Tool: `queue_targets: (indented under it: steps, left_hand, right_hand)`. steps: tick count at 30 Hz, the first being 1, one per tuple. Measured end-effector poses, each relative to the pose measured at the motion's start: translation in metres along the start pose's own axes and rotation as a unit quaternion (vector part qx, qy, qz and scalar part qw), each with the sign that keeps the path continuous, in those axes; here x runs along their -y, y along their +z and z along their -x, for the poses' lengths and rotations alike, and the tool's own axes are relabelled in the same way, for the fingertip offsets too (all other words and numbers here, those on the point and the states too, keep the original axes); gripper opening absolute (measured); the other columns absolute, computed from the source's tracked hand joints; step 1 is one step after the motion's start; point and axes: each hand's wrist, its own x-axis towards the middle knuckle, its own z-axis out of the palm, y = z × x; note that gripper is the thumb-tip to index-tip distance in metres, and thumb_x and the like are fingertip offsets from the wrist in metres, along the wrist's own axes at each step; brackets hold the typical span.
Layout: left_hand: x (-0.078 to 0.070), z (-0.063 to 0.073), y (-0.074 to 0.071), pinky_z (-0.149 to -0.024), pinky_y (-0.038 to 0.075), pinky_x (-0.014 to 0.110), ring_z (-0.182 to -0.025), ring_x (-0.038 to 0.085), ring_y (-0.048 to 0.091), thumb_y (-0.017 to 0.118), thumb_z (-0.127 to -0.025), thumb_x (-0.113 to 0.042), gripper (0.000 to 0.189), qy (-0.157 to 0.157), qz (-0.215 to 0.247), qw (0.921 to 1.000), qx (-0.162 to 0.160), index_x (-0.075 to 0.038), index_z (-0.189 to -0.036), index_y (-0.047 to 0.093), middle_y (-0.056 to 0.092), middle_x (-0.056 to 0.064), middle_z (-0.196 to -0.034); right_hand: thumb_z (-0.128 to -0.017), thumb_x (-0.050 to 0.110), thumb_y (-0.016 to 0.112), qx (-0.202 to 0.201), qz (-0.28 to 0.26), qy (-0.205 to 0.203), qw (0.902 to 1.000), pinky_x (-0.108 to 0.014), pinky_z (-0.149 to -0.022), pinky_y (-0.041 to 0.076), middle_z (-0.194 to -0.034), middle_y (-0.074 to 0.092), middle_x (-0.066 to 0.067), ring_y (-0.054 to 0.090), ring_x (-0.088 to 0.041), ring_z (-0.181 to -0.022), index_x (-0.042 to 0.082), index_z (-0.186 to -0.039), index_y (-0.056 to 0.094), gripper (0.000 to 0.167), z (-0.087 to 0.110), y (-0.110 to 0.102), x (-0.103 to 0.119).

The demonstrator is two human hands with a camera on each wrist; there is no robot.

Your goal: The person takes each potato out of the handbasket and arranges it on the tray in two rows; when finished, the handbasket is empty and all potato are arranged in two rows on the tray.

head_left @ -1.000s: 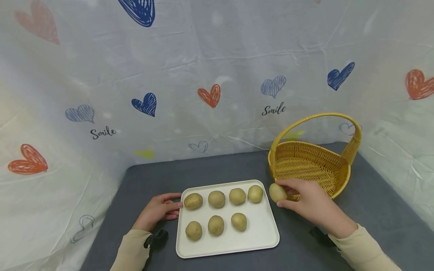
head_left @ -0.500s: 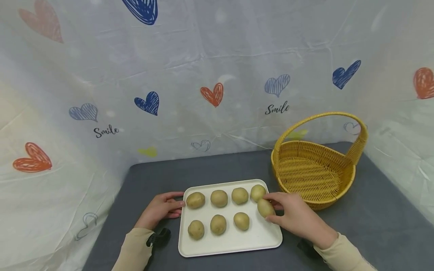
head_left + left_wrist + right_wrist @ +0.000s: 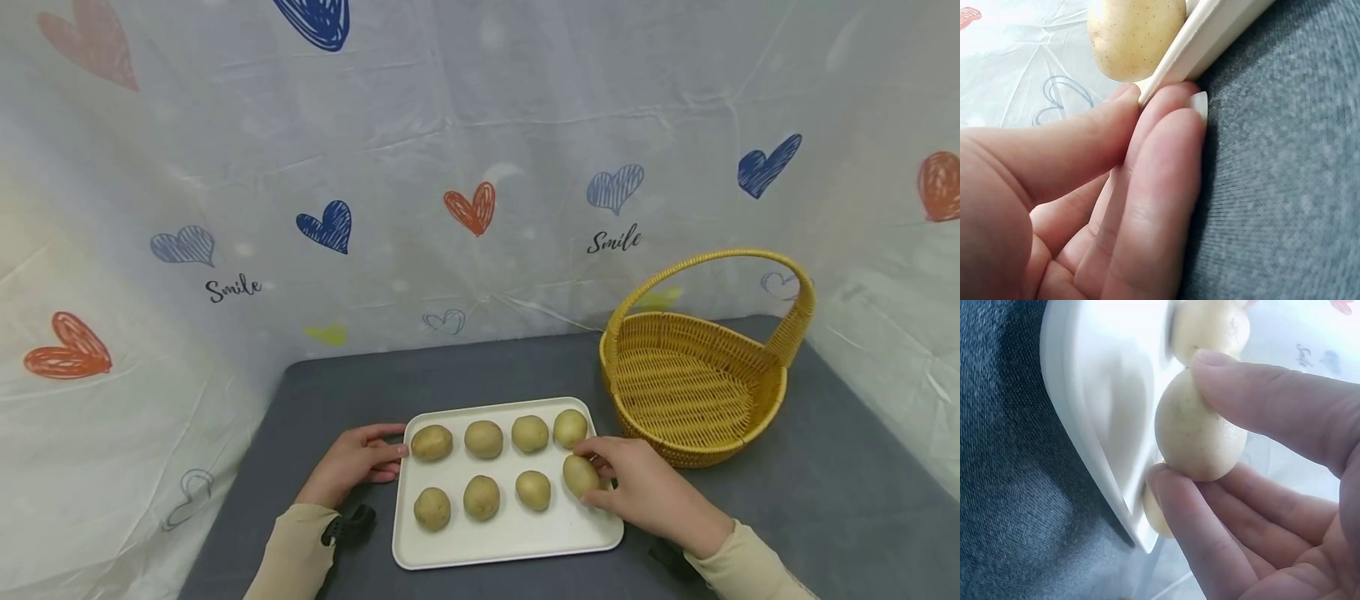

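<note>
A white rectangular tray (image 3: 525, 542) lies on the table with two rows of potatoes, such as the potato (image 3: 482, 497) in the near row. My left hand (image 3: 360, 462) pinches the tray's left rim, thumb on top and fingers under it, as the left wrist view shows, with a potato (image 3: 1138, 37) just beyond the thumb. At the tray's right end my right hand (image 3: 645, 492) holds a potato (image 3: 1194, 428) between thumb and fingertips, low over the near row. Close behind it sits the far row's end potato (image 3: 570, 428).
A yellow wicker basket (image 3: 693, 454) with a tall arched handle stands on the grey table (image 3: 450, 375) behind and right of the tray. Its visible woven bottom is bare. A white curtain (image 3: 390, 167) printed with hearts hangs around the table's back and sides.
From beside the basket, my right hand has carried the potato left over the tray, then slightly lower into the near row. My left hand has stayed on the rim. The head view has shifted slightly.
</note>
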Motion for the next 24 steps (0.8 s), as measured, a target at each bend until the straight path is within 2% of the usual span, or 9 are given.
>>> queue_targets:
  steps: [24]
  left_hand:
    - [0.0027, -0.0014, -0.0014, -0.075, 0.069, 0.033, -0.081, 0.018, 0.08, 0.09, -0.091, -0.028, 0.062, 0.006, -0.002, 1.0, 0.002, -0.012, -0.147, 0.068, 0.081, 0.009, -0.099]
  right_hand:
    - [-0.079, 0.018, 0.098, 0.012, 0.008, 0.002, 0.9999, -0.023, -0.076, 0.061, -0.115, 0.077, 0.001, 0.071, -0.004, -0.094, 0.011, -0.123, 0.075, 0.05, 0.0002, 0.0025, -0.0016]
